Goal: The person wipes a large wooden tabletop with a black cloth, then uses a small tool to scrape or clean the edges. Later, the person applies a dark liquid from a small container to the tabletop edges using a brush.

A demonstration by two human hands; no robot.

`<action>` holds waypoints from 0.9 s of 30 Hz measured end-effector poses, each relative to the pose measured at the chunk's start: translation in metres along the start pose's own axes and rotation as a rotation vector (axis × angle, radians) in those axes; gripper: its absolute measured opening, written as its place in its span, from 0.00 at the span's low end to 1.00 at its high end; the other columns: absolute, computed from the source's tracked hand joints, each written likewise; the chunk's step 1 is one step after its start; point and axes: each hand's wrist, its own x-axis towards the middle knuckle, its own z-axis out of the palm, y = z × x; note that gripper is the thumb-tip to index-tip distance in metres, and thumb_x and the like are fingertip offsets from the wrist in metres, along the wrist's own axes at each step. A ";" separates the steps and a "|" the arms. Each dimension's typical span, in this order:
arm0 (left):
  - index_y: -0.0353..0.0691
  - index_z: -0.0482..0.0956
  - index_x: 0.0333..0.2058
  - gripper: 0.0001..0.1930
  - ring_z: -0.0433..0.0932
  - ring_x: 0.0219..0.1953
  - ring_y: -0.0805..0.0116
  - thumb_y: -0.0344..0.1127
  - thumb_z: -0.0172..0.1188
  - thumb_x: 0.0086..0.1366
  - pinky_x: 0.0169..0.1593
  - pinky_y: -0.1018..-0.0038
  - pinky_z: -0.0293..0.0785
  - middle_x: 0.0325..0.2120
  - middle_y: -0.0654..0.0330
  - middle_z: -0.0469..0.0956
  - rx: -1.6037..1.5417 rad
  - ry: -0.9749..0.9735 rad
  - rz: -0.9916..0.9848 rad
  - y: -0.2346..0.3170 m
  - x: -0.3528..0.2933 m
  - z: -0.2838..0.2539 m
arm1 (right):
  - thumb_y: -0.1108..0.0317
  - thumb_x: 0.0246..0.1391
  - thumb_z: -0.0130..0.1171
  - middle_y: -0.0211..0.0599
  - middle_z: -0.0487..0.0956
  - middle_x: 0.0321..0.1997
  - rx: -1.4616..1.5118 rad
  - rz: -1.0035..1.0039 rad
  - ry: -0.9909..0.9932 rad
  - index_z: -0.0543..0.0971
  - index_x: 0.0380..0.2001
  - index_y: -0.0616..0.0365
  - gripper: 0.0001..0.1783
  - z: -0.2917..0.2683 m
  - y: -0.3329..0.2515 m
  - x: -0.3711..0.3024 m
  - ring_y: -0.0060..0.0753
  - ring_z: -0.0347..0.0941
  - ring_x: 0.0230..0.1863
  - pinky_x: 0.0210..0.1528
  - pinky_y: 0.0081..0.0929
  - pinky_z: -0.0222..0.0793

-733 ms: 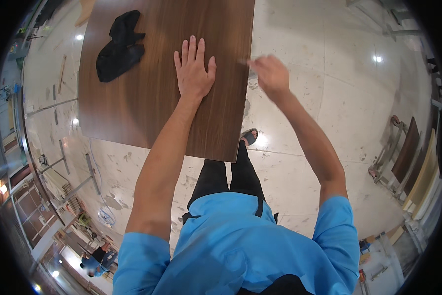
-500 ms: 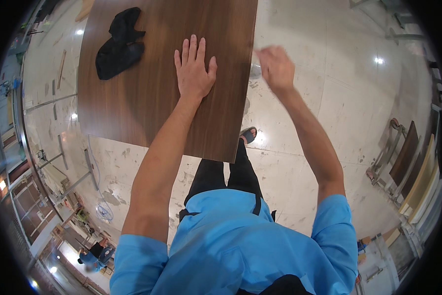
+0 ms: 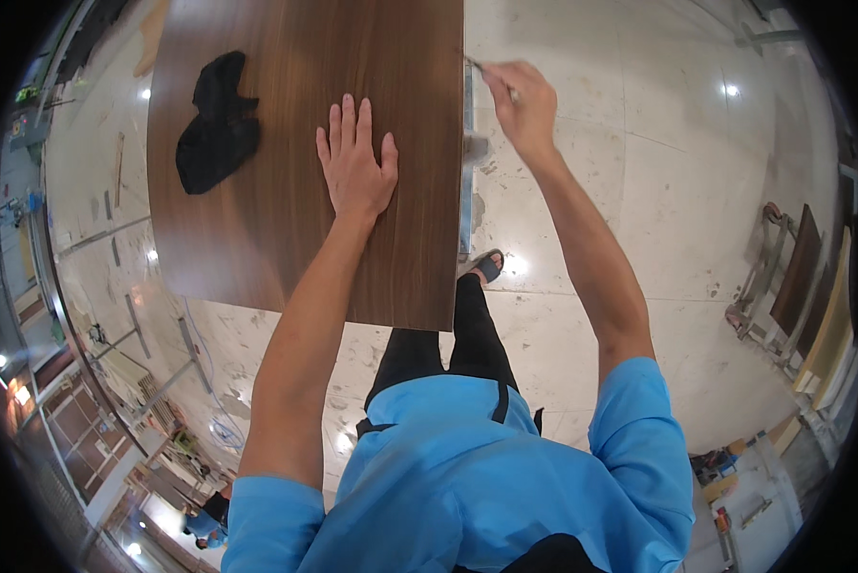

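A dark brown wood-grain board (image 3: pixel 295 239) extends away in front of me. My left hand (image 3: pixel 357 174) lies flat on its top, fingers stretched out and holding nothing. Beyond the board's right edge is my right hand (image 3: pixel 525 107), closed on a small thin tool (image 3: pixel 475 64). The tool's dark tip points left and reaches close to the edge; whether it touches cannot be made out, and most of it is hidden in the fingers. To the left of my left hand, a crumpled black cloth item (image 3: pixel 217 129) rests on the board.
Pale, stained floor (image 3: pixel 582 258) surrounds the board, with my sandalled foot (image 3: pixel 487 266) near its right corner. Boards lean on a rack (image 3: pixel 797 272) at the far right. Metal bars (image 3: pixel 196 355) and a loose cable lie at the left. Another person (image 3: pixel 206 523) is at the lower left.
The board and black cloth now appear lower and further left in view. My right hand stays beside the right edge, with the tool's tip now visible. My left hand remains flat on the board.
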 end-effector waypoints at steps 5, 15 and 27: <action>0.43 0.61 0.73 0.33 0.51 0.78 0.52 0.47 0.52 0.74 0.79 0.50 0.42 0.76 0.53 0.57 -0.021 -0.018 0.011 -0.002 0.000 -0.001 | 0.77 0.58 0.66 0.39 0.86 0.37 0.135 0.128 -0.025 0.89 0.40 0.56 0.08 0.028 0.017 0.006 0.39 0.81 0.34 0.40 0.28 0.78; 0.43 0.62 0.73 0.32 0.53 0.78 0.51 0.47 0.52 0.74 0.78 0.48 0.44 0.75 0.52 0.58 -0.005 0.003 0.033 -0.003 0.000 0.000 | 0.77 0.57 0.67 0.37 0.87 0.35 0.318 0.192 0.057 0.89 0.40 0.59 0.08 0.005 -0.005 -0.010 0.33 0.81 0.34 0.39 0.27 0.75; 0.42 0.63 0.72 0.32 0.53 0.78 0.51 0.46 0.52 0.74 0.78 0.48 0.45 0.75 0.51 0.59 -0.007 0.001 0.041 -0.002 -0.001 -0.003 | 0.79 0.58 0.67 0.34 0.87 0.37 0.361 0.230 0.085 0.89 0.41 0.61 0.08 0.025 -0.008 -0.031 0.25 0.81 0.36 0.40 0.22 0.74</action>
